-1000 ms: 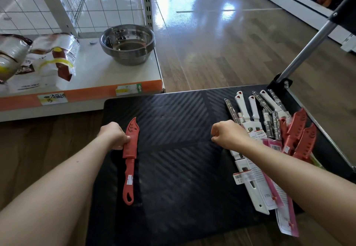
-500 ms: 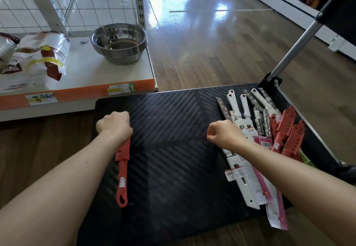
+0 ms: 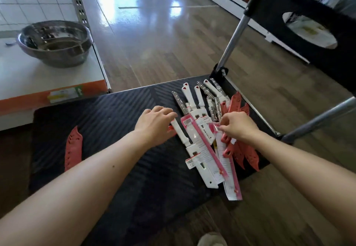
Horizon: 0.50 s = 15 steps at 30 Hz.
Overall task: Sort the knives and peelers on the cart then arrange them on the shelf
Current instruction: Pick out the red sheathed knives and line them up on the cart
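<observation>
Here, a person leans over a black ribbed cart (image 3: pixel 107 122) with both bare forearms reaching forward. The left hand (image 3: pixel 154 125) lies palm-down with fingers spread and loose, holding nothing; its fingertips sit just beside the handle of a white knife (image 3: pixel 182 134), and something red shows at the hand's edge, too hidden to identify. The right hand (image 3: pixel 238 125) has its fingers curled and pinched down into the pile, among pink-edged packaging (image 3: pixel 202 141) and red handles; whether it actually grips one of them cannot be told.

The pile (image 3: pixel 210 130) covers the right half of the cart. It holds white-handled knives in white card sleeves with barcode stickers, slim metal-handled pieces (image 3: pixel 212 109) lying at the far end, and several red sheathed knives (image 3: pixel 248 153) along the right edge. Two long packages overhang the near edge of the cart.

Well apart from the pile, a single red knife (image 3: pixel 73 147) lies alone near the cart's left edge, tip pointing away; the left forearm hides its near end.

To the left stands a white shelf (image 3: pixel 34 80) with an orange front strip and a price label. A steel bowl (image 3: pixel 54 42) sits on the shelf. The cart's metal handle post (image 3: pixel 233 39) rises at the far right corner, over a glossy wooden floor (image 3: pixel 163 39).
</observation>
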### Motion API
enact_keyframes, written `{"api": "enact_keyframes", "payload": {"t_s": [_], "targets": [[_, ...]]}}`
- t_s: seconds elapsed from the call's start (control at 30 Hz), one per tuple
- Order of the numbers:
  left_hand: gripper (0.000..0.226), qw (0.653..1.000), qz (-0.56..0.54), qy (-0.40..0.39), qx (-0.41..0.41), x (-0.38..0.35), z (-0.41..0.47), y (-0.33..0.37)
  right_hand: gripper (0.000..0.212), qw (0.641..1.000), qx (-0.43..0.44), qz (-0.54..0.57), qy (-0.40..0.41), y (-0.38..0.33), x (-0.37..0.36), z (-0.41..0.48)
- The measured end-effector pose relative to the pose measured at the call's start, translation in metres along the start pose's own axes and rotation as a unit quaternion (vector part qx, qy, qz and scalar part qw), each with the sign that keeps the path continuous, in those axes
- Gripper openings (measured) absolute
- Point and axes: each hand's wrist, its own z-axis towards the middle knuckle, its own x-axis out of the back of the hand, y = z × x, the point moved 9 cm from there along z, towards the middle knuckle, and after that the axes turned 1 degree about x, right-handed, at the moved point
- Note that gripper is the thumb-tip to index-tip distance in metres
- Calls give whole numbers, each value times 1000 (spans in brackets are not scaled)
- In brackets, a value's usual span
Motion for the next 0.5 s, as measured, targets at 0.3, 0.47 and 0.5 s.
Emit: {"api": "enact_keyframes", "payload": {"t_s": [0.3,0.47,0.5], "targets": [[61,996,17,-25,-80,-15,10,51,15,997,-77,16,-23,64,-11,-28],[63,997,16,-23,-72,-19,13,54,14,993,-103,53,-22,69,-23,-30],[63,998,12,-20,-67,-18,14,54,13,992,-114,56,-14,72,-22,-30]]}}
